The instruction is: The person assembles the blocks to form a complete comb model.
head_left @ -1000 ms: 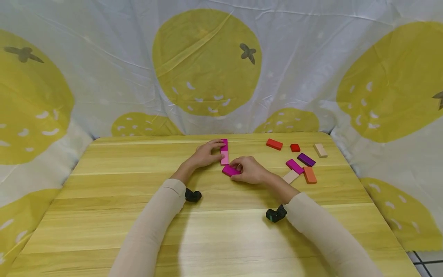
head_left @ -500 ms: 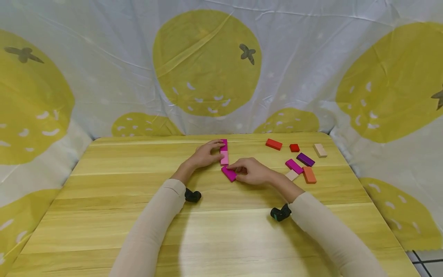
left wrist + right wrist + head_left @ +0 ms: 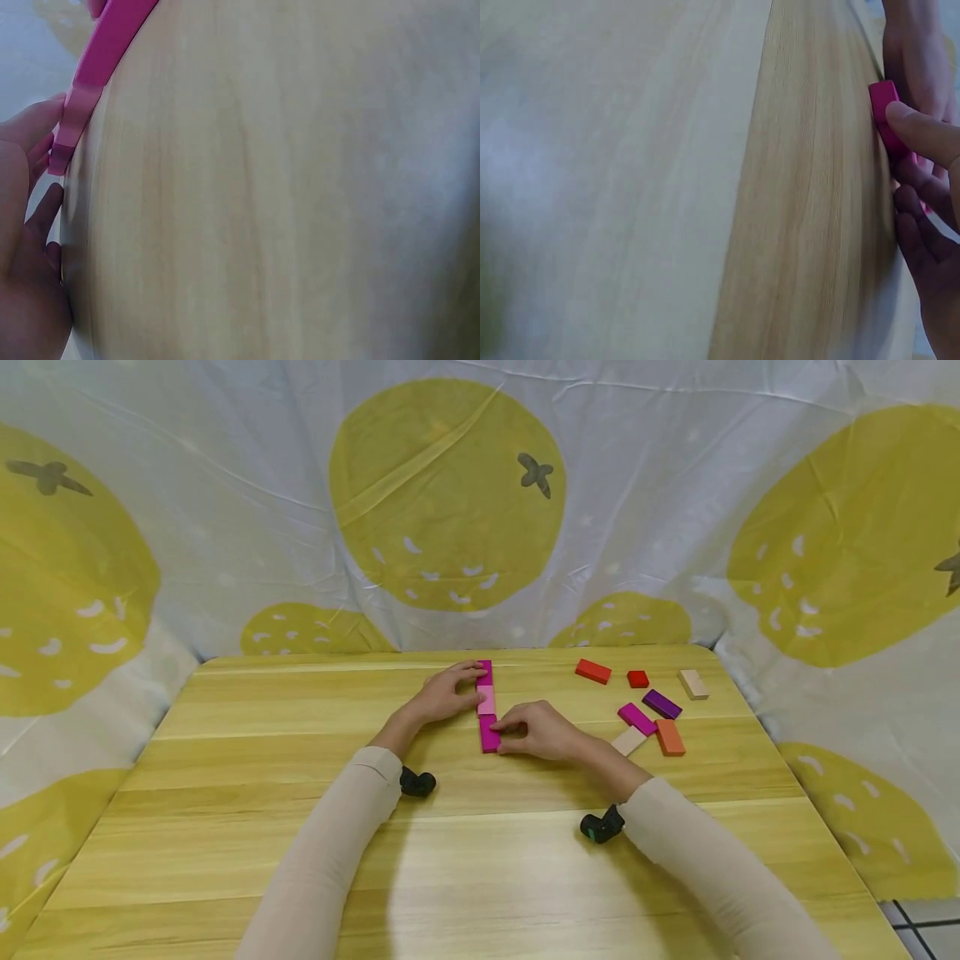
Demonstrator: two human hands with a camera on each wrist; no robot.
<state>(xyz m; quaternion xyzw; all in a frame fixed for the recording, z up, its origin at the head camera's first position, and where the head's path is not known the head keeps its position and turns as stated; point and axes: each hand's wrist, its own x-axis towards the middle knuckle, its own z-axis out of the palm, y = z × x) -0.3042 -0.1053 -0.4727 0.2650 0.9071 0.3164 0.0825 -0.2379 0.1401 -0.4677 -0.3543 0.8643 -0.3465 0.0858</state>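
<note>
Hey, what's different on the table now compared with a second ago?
The right hand has swung the nearest magenta rectangular block clockwise, into line with the pale pink rectangular block. The left hand and the loose multicoloured blocks on the right stayed put.

The wood-grained table (image 3: 480, 893) bears a straight row beside the left fingers (image 3: 467, 673): a far magenta block (image 3: 487, 667), a light pink block (image 3: 487, 700) and, at the tips of the right fingers (image 3: 513, 717), a near magenta block (image 3: 488, 740). Rightward of those right fingers lie a pale block (image 3: 628, 741), a third magenta block (image 3: 637, 719), an orange block (image 3: 670, 738) and a purple block (image 3: 662, 704). Farther off than the right fingers are a long red block (image 3: 593, 672), a small red block (image 3: 637, 679) and another pale block (image 3: 693, 685).
</note>
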